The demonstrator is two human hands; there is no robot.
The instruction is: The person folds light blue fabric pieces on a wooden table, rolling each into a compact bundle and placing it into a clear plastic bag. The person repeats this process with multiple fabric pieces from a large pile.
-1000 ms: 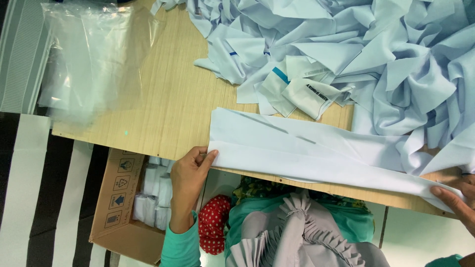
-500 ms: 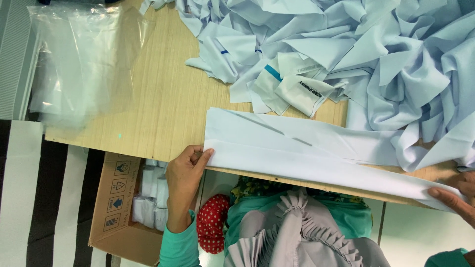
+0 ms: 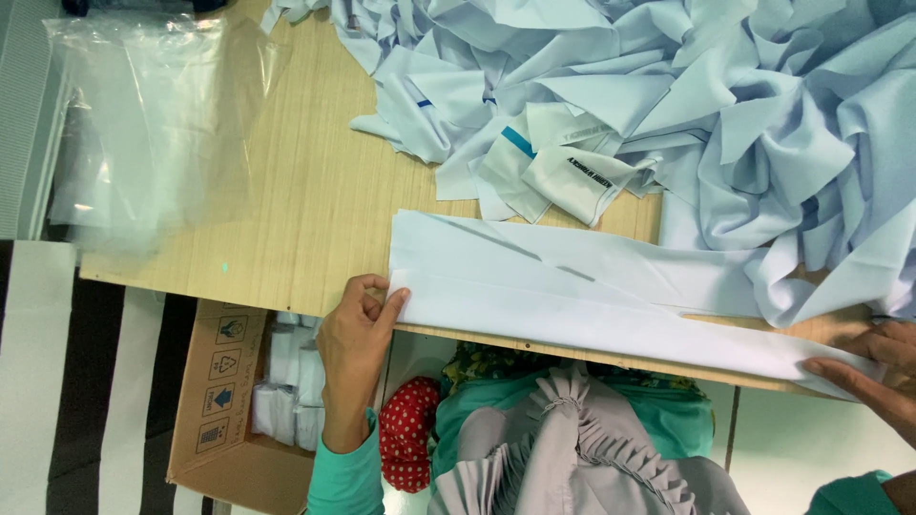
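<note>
A long folded strip of pale blue fabric [image 3: 572, 286] lies along the near edge of the wooden table [image 3: 296, 210]. My left hand [image 3: 358, 329] pinches the strip's left end at the table edge, fingers curled around it. At the far right, my right hand [image 3: 873, 372] presses flat on the strip's other end. Both sleeves are teal.
A big heap of pale blue garments [image 3: 687, 105] covers the table's back and right. Clear plastic bags [image 3: 143, 124] lie at the back left. An open cardboard box [image 3: 239, 401] with white packets stands on the floor below the left edge.
The folded strip and both hands keep nearly the same place; my left hand's fingers have curled a little tighter on the strip's end.
</note>
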